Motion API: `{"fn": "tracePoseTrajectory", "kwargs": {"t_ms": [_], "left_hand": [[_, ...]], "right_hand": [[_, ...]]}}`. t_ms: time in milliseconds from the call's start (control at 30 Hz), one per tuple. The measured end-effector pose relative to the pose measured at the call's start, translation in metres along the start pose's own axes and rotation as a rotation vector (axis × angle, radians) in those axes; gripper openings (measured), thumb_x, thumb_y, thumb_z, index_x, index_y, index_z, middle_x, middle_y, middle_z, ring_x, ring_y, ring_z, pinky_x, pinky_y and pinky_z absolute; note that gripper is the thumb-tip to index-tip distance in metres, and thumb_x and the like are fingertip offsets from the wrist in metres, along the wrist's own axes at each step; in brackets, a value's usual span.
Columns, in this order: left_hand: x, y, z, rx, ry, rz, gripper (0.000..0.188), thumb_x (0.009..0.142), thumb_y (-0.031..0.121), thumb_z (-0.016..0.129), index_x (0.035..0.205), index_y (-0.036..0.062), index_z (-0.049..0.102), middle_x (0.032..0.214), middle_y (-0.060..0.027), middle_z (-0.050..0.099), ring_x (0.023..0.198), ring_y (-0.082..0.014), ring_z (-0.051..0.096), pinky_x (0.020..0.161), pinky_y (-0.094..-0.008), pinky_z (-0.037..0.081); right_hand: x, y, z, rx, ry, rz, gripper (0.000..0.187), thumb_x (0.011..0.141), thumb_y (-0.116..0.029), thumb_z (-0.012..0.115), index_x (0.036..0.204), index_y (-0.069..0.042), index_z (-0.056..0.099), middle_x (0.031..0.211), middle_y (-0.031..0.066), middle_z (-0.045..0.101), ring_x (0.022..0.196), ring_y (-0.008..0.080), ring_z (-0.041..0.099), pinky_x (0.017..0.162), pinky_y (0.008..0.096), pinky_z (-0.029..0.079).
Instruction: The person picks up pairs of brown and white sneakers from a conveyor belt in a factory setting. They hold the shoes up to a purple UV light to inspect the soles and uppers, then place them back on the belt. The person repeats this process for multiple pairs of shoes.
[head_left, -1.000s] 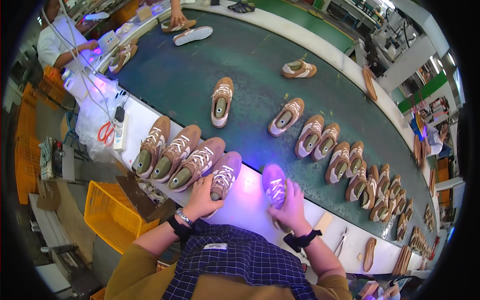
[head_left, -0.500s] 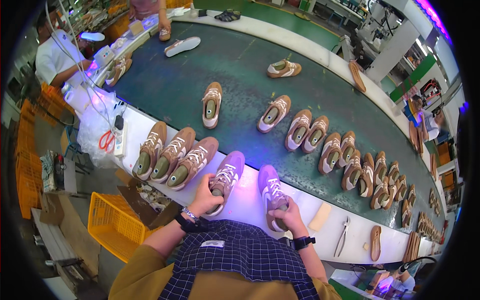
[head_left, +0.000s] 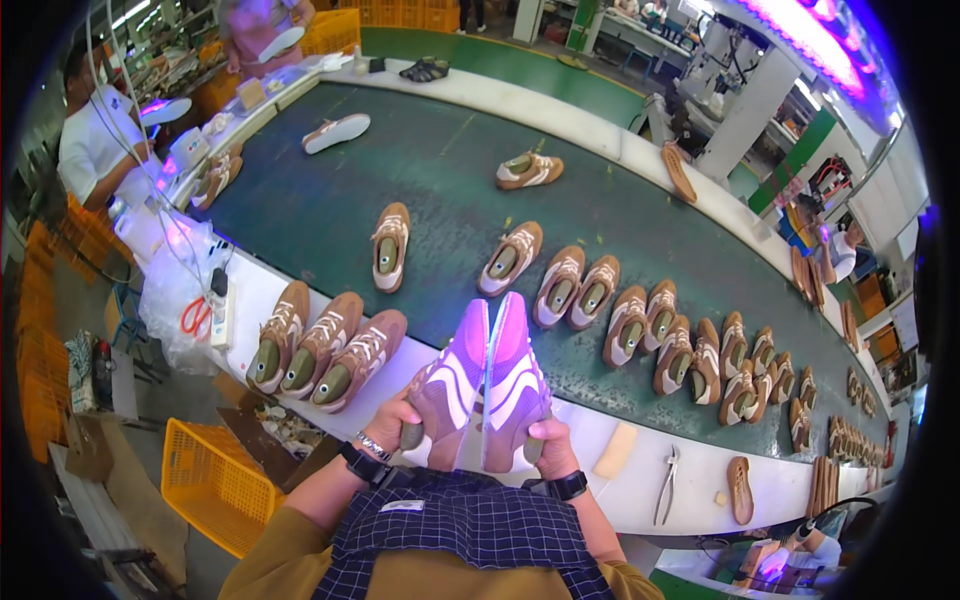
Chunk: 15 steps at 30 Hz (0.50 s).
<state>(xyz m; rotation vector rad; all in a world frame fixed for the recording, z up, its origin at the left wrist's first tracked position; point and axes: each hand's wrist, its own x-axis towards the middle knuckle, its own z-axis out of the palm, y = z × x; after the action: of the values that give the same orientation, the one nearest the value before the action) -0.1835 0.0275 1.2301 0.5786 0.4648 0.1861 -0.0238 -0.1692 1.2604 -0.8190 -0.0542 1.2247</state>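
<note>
My left hand (head_left: 393,422) is closed round the heel end of a brown sneaker (head_left: 447,392) with white stripes. Its mate, a second sneaker (head_left: 514,398), is gripped at the heel by my right hand (head_left: 556,448). Both are turned on their sides, soles facing each other with a thin gap or contact line between, toes pointing away from me. Purple light tints their toes. Left of them, three brown sneakers (head_left: 325,350) with olive shoe trees inside stand in a row on the white ledge (head_left: 590,500).
A green conveyor belt (head_left: 300,210) carries many brown sneakers. Pliers (head_left: 667,485), a tan block (head_left: 615,450) and a loose sole (head_left: 740,490) lie on the ledge at right. Red scissors (head_left: 195,316) are at left, above a yellow crate (head_left: 215,485). A co-worker (head_left: 100,150) sits far left.
Both sneakers have been lifted, turned onto their sides and brought together sole to sole. The view has shifted a little. A co-worker at the far end now holds up a shoe.
</note>
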Motion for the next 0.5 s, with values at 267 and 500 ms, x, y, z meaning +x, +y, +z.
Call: {"fn": "tracePoseTrajectory", "kwargs": {"t_ms": [267, 500], "left_hand": [[-0.004, 0.0, 0.007, -0.025, -0.112, -0.001, 0.093, 0.047, 0.011, 0.053, 0.137, 0.0014, 0.031, 0.128, -0.0128, 0.047, 0.118, -0.0246, 0.045, 0.106, -0.0312, 0.029], [-0.018, 0.019, 0.059, 0.187, -0.129, 0.188, 0.097, 0.045, 0.012, 0.061, 0.135, 0.0016, 0.028, 0.126, -0.0106, 0.044, 0.118, -0.0209, 0.044, 0.103, -0.03, 0.031]], "right_hand": [[-0.021, -0.006, -0.014, -0.046, -0.1, -0.012, 0.097, 0.053, -0.015, 0.065, 0.14, -0.003, 0.025, 0.132, 0.0119, 0.042, 0.122, 0.0265, 0.041, 0.104, 0.035, 0.029], [-0.04, -0.032, 0.009, -0.298, -0.033, -0.238, 0.098, 0.051, -0.013, 0.065, 0.14, -0.005, 0.024, 0.132, 0.0124, 0.039, 0.122, 0.0261, 0.041, 0.104, 0.0365, 0.032]]}}
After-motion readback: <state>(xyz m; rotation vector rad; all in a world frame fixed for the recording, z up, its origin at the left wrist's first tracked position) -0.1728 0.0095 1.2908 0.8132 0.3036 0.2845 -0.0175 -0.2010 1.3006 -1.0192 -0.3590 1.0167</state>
